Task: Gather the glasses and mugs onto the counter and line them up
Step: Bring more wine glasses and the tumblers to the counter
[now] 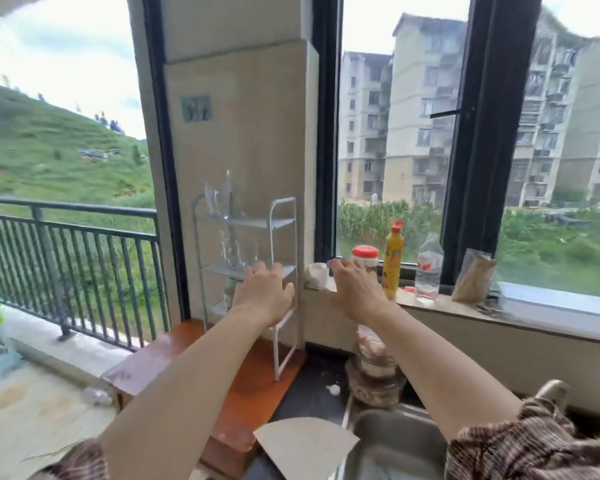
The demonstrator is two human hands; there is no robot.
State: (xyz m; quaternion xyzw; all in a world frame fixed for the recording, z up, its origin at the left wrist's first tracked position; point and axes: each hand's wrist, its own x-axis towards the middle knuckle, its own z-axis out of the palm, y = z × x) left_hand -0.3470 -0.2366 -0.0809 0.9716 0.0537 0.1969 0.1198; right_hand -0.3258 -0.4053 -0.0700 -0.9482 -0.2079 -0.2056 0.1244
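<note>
A white metal rack (pixel 284 216) stands on an orange board against the tiled pillar. Clear glasses (pixel 222 202) stand on its top shelf and more clear glasses (pixel 238 252) on the middle shelf. A mug (pixel 228 292) shows partly on a lower shelf, mostly hidden behind my left hand. My left hand (pixel 262 294) is stretched out in front of the rack's middle shelf, fingers apart, holding nothing. My right hand (pixel 355 289) reaches toward the window sill, fingers spread and empty, beside a small white cup (pixel 317 273).
On the sill (pixel 440 304) stand a red-lidded jar (pixel 365 254), a yellow squeeze bottle (pixel 393 259), a clear plastic bottle (pixel 429 266) and a bag (pixel 473 280). A steel sink (pixel 395 441) lies at the bottom right, a stack of containers (pixel 374 368) behind it. The orange board (pixel 174 355) and dark counter (pixel 309 386) lie below.
</note>
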